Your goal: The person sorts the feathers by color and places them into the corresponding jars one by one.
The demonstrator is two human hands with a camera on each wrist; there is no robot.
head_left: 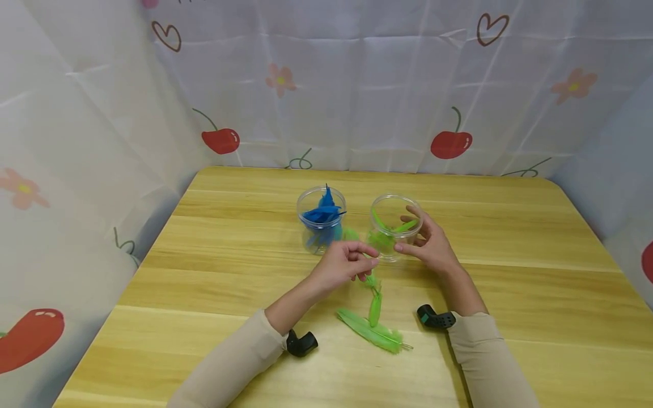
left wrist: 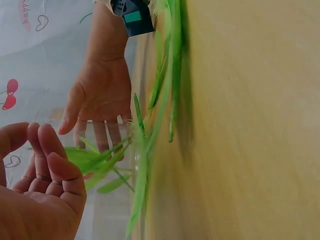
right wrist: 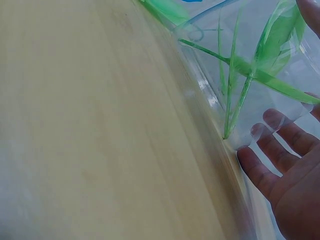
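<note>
Two clear jars stand mid-table. The left jar (head_left: 321,224) holds blue feathers and the right jar (head_left: 394,229) holds green feathers (right wrist: 265,75). My right hand (head_left: 432,246) cups the green-feather jar, thumb at its rim and straight fingers (right wrist: 260,170) against its wall (right wrist: 215,100). My left hand (head_left: 346,265) hovers just in front of the two jars. Its fingers (left wrist: 50,160) are loosely curled with nothing between them. Loose green feathers (head_left: 374,331) lie on the wood nearer to me, below the left hand.
The wooden table (head_left: 510,255) is enclosed on three sides by a printed cloth screen (head_left: 357,85). Black wrist cameras (head_left: 301,343) sit at both sleeves. In the left wrist view the loose feathers (left wrist: 172,75) lie flat on the wood near my right hand (left wrist: 100,95).
</note>
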